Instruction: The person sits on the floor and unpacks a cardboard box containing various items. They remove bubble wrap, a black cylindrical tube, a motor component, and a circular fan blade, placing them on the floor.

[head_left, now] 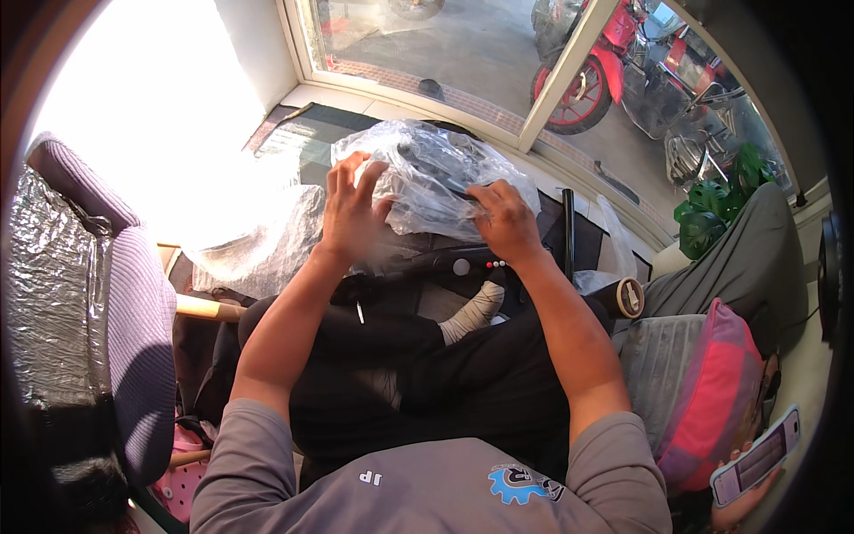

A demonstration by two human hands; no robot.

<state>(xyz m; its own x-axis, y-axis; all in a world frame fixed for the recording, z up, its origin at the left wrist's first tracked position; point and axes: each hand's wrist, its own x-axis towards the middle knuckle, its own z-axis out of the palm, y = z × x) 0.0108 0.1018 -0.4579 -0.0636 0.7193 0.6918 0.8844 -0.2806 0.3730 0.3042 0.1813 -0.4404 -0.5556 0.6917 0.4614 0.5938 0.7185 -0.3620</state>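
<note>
- The left hand [351, 209] presses its spread fingers into the left flank of a clear plastic bag [427, 178]; the fingers are parted and curled, gathering film rather than pinching one spot.
- The right hand [505, 222] is closed on the right side of the same bag, knuckles up, the fingertips clamped through the film on what looks like a dark object [445, 173] inside.
- The bag sits just ahead of the person's crossed legs, resting on a black framed device [463, 262] with a round button and small coloured dots on its bar.
- Left of the bag lies a loose sheet of crumpled clear wrap [258, 240]; a purple ribbed cushion [133, 294] stands further left.
- To the right are a black rod [567, 231], a roll of tape [628, 298] and a pink-and-grey pillow [712, 392]; another person's hand holds a phone [756, 456] at the lower right.
- Beyond the window frame a red scooter [587, 80] is parked outside.
- Judged from the grip, the step in hand is working the wrapped item free of its plastic; next, the film wants an opening found or torn while the right hand steadies the contents.
</note>
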